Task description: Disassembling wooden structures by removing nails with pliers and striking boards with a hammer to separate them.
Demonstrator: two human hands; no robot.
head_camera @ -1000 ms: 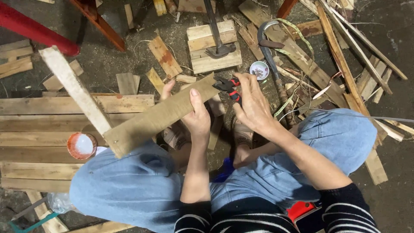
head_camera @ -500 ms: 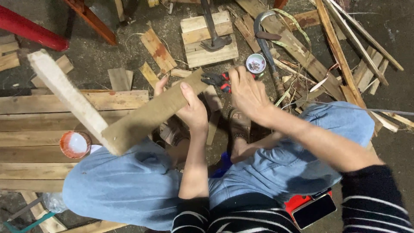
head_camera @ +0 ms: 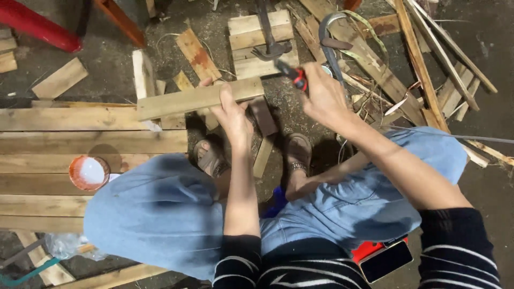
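While I squat on a dirty floor (head_camera: 134,59) littered with scrap wood, planks (head_camera: 80,134) lying at frame left, my left hand (head_camera: 233,115) clamps a wooden slat (head_camera: 198,99) at upper centre. My right hand (head_camera: 321,96) is closed around red-handled pliers (head_camera: 292,75) beside the slat's right end.

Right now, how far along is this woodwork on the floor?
Several pale planks already lie side by side as a flat panel. In hand: the left hand grips a long pale wooden slat, and the right hand holds a red-and-black-handled tool. Many loose scrap boards are unused.
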